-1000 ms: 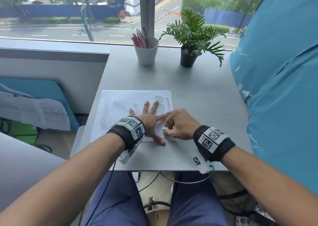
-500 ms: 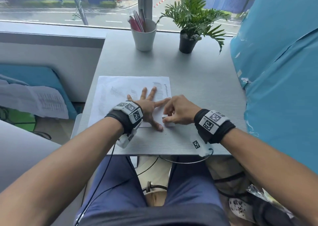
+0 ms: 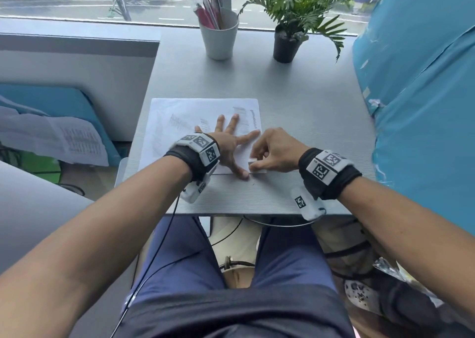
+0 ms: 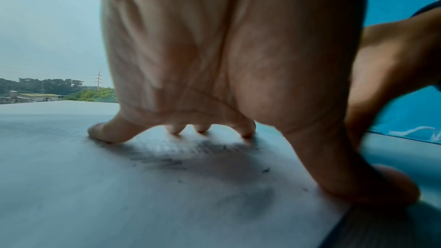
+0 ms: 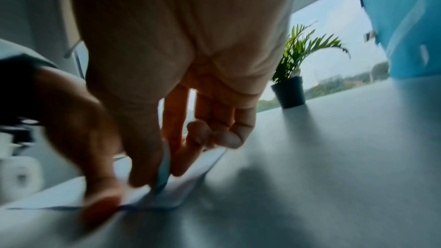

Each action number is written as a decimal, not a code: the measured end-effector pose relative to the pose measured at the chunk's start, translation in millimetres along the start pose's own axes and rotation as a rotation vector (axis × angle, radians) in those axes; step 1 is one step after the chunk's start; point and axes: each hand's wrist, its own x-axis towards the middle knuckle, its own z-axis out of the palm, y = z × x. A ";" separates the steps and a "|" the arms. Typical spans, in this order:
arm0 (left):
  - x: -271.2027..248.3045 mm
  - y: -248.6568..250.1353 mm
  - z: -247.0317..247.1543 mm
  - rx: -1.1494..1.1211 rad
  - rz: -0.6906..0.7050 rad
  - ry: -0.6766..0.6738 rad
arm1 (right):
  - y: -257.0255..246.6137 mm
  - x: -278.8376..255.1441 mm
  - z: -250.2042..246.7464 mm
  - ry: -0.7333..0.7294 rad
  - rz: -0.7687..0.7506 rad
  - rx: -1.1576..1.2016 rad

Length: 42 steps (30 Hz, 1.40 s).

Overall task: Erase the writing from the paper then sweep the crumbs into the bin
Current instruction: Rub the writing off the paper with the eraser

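A white sheet of paper (image 3: 180,121) with faint pencil writing lies on the grey desk (image 3: 295,121). My left hand (image 3: 228,142) presses flat on the sheet with its fingers spread. In the left wrist view the fingertips (image 4: 102,133) rest on the paper (image 4: 119,186) amid smudged pencil marks and dark crumbs (image 4: 265,170). My right hand (image 3: 270,152) pinches a small white eraser (image 3: 253,165) at the sheet's near right corner, beside my left thumb. The right wrist view shows the eraser (image 5: 164,173) between thumb and fingers, its end on the paper (image 5: 71,193).
A white cup (image 3: 218,38) with pens and a potted plant (image 3: 288,29) stand at the desk's far edge by the window. A blue covered object (image 3: 424,93) rises along the right side. A pale bin rim (image 3: 120,173) shows at the desk's left edge.
My right hand with the eraser has shifted slightly toward me along the paper's near right corner. The left hand stays pressed on the sheet. My head has tilted down.
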 end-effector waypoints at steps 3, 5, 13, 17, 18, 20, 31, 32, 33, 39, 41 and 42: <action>-1.3 0.8 0.1 0.007 -0.003 -0.002 | 4.1 2.9 -4.0 0.037 0.023 -0.012; -0.7 1.1 0.5 0.010 0.003 0.003 | 9.9 6.1 -8.0 0.170 0.078 0.018; -0.3 0.5 0.1 0.016 -0.002 0.000 | 8.7 7.5 -5.0 0.156 0.062 0.018; 1.2 -0.6 2.0 0.014 -0.007 -0.014 | 2.2 8.1 -5.9 -0.048 0.010 -0.104; 1.9 -1.0 2.0 0.016 -0.003 -0.014 | 4.4 10.4 -11.2 -0.011 0.016 -0.107; 2.9 -3.2 2.4 0.011 0.016 -0.004 | 12.0 16.3 -20.3 0.128 0.064 -0.113; -12.6 -10.9 24.1 0.083 0.124 0.132 | 12.6 20.2 -17.8 0.187 0.078 -0.370; -18.1 -7.2 30.4 0.097 0.149 0.153 | 11.5 21.2 -17.8 0.187 0.071 -0.383; -23.9 -2.0 39.0 0.106 0.183 0.167 | 11.0 21.7 -17.7 0.192 0.069 -0.388; -50.7 34.3 80.6 0.055 0.506 0.112 | 13.2 22.3 -15.6 0.214 0.074 -0.353; -49.0 28.5 69.9 -0.015 0.508 0.146 | 11.8 22.4 -16.5 0.211 0.071 -0.357; -46.5 22.8 64.1 -0.026 0.473 0.170 | 10.9 22.9 -16.7 0.207 0.069 -0.366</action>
